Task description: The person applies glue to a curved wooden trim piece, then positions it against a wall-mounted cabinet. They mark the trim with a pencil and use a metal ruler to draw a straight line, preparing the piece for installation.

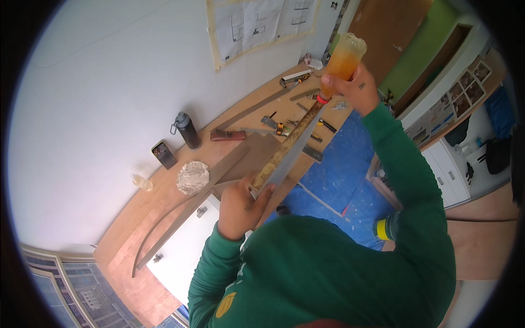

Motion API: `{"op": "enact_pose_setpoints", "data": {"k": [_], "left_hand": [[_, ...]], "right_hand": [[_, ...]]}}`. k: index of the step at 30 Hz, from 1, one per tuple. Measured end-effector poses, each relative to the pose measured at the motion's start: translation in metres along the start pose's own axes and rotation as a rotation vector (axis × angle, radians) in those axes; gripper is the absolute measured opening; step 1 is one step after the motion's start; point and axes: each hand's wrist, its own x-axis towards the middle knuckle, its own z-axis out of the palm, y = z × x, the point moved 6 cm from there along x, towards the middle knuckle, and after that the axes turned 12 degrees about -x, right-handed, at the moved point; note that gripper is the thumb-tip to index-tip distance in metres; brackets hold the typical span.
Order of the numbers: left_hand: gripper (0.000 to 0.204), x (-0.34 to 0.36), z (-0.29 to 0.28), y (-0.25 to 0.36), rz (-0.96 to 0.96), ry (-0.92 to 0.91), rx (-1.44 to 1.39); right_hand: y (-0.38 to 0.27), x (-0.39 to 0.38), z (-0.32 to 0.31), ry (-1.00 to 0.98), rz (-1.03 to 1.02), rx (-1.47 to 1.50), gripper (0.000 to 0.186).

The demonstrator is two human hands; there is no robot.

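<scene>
My left hand (239,210) is closed round the near end of a long narrow strip (295,138), which slants away up to the right. A patchy yellowish-brown coating covers its upper face, and its side is pale grey. At the far end, my right hand (358,90) grips a clear plastic bottle (345,57) of amber liquid, tilted with its jagged, cut-looking bottom upward. The bottle's red neck ring (322,99) points down at the coated face, at or very near it. Whether liquid is flowing out cannot be made out.
Along the wall, the wooden worktop (123,240) bears a dark flask (187,131), a phone (163,154), a crumpled white bag (192,177), a dark red pouch (227,135) and a tape measure (280,128). A white panel (183,240) with hinges lies nearer. Blue sheeting (339,169) covers the floor.
</scene>
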Motion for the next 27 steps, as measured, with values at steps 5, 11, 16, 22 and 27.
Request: {"op": "enact_pose_setpoints", "data": {"k": [5,11,16,22,27], "left_hand": [[0.043,-0.003,0.000,-0.006,0.017,0.018,0.015],[0.043,-0.001,0.001,-0.003,-0.014,0.009,0.000],[0.042,-0.003,0.001,-0.005,-0.008,0.011,0.001],[0.043,-0.002,0.002,-0.001,-0.064,-0.012,-0.020],[0.043,-0.005,0.000,-0.002,-0.086,0.007,-0.018]], "right_hand": [[-0.023,-0.014,0.009,0.034,-0.122,-0.163,0.043],[-0.020,-0.016,0.011,0.001,-0.088,-0.010,0.039],[-0.042,-0.024,0.025,-0.090,-0.058,-0.023,0.038],[-0.039,-0.020,0.026,-0.127,-0.076,0.054,0.041],[-0.037,-0.017,0.025,-0.047,-0.129,-0.126,0.041]]}}
